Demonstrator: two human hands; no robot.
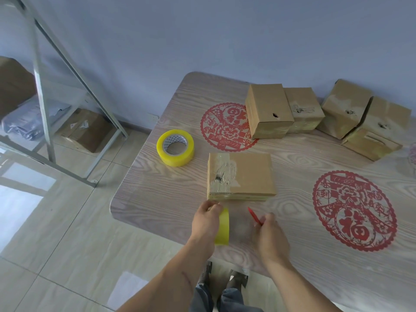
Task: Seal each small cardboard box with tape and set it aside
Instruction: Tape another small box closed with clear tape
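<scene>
Small cardboard box (pixel 240 176) lies flat near the table's (pixel 157 199) near-left edge, top skin torn, corrugation exposed. Left hand (pixel 206 222) reaches in from the near side, fingers curled round a yellow tape roll (pixel 223 227) held on edge just short of the box's near-left corner. Right hand (pixel 270 235), forearm angled in from the near right, pinches a thin red tool (pixel 254 216) pointing toward the box. Second tape roll (pixel 175 147) lies flat to the far left. Four more boxes (pixel 267 111) sit along the far edge, against the wall.
</scene>
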